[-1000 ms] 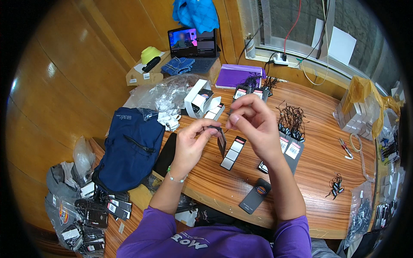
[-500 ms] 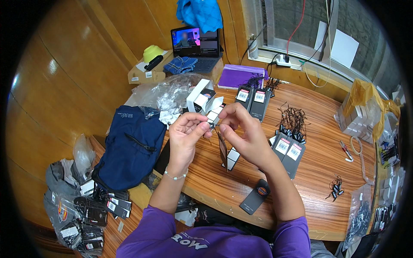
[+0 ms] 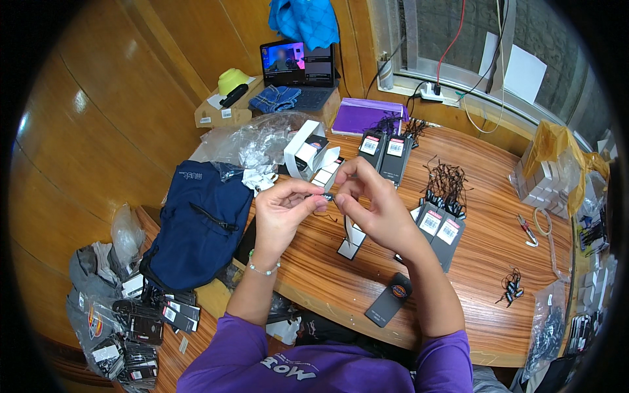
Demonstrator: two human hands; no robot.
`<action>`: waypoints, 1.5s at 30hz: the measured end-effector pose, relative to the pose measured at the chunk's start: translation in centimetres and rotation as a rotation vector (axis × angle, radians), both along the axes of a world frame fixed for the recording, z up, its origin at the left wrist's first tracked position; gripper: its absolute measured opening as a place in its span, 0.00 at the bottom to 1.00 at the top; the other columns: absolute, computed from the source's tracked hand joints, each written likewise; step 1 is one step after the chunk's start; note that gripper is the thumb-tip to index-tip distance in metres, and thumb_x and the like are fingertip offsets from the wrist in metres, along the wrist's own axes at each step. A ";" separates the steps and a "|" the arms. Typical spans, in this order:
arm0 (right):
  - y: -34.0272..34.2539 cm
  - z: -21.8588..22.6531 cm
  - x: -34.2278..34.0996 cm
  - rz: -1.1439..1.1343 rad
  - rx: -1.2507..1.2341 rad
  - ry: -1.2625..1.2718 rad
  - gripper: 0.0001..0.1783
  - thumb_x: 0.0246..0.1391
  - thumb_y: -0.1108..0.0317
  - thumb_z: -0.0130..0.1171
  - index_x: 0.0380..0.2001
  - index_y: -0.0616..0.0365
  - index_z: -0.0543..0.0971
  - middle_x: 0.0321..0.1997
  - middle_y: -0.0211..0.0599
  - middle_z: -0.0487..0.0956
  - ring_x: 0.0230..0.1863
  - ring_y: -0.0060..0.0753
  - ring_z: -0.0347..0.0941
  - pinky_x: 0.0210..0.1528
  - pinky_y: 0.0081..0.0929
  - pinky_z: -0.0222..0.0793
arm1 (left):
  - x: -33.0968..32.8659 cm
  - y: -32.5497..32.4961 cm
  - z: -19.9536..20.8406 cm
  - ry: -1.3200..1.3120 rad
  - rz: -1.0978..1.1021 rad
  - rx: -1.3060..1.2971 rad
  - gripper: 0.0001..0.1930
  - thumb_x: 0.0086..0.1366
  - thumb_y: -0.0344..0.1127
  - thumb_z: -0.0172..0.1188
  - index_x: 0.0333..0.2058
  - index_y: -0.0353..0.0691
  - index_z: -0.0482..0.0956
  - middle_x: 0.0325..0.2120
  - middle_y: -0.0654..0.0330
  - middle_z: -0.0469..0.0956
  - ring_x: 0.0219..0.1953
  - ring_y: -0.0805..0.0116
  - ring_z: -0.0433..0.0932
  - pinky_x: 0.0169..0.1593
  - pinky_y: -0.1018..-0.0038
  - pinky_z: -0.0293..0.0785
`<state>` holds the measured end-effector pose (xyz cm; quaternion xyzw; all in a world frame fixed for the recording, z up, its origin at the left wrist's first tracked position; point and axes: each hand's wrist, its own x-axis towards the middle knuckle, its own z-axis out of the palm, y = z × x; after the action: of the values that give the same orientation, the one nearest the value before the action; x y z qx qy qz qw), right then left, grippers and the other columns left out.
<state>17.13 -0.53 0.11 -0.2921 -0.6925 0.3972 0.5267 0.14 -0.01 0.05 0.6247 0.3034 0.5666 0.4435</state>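
Apparently to steady so small a piece, the left hand (image 3: 280, 211) pinches a black fastener (image 3: 328, 196) at mid-view, while the narrowed right hand (image 3: 372, 204) sits at its three o'clock, hold unclear.

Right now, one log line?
left grip: pinching dark piece | right grip: close beside it | table: black card by near edge

Pale lettering (image 3: 288, 371) on shirt (image 3: 219, 357), bag (image 3: 190, 242)

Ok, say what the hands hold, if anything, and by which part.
The left hand pinches a small black piece by its left end; whether the right hand grips it too cannot be told.
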 end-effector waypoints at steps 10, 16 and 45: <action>0.1 -0.7 -0.4 0.046 -0.128 0.079 0.11 0.48 0.80 0.48 0.35 0.59 0.62 0.15 0.29 0.65 0.19 0.17 0.59 0.22 0.19 0.55 | -0.1 0.1 -0.4 0.011 -0.040 -0.031 0.06 0.53 0.18 0.58 0.32 0.28 0.76 0.27 0.57 0.77 0.29 0.74 0.76 0.34 0.81 0.75; -0.5 0.1 -0.5 0.078 -0.211 0.088 0.11 0.49 0.80 0.48 0.35 0.59 0.61 0.17 0.28 0.67 0.23 0.17 0.65 0.24 0.17 0.59 | -0.5 0.3 -0.4 0.036 -0.076 -0.056 0.06 0.54 0.20 0.57 0.32 0.28 0.76 0.27 0.56 0.77 0.28 0.74 0.76 0.33 0.81 0.75; -0.3 -2.4 -4.2 0.302 -0.001 0.642 0.12 0.57 0.69 0.47 0.44 0.57 0.61 0.44 0.34 0.62 0.44 0.21 0.59 0.47 0.22 0.58 | 0.2 -0.8 -0.9 -0.299 -0.228 -0.071 0.05 0.54 0.24 0.59 0.31 0.30 0.75 0.25 0.56 0.77 0.23 0.73 0.75 0.29 0.81 0.73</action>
<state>12.89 -0.82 -2.29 -0.0471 -0.5267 0.5426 0.6526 0.37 -0.76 -0.84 0.5479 0.1814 0.5880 0.5667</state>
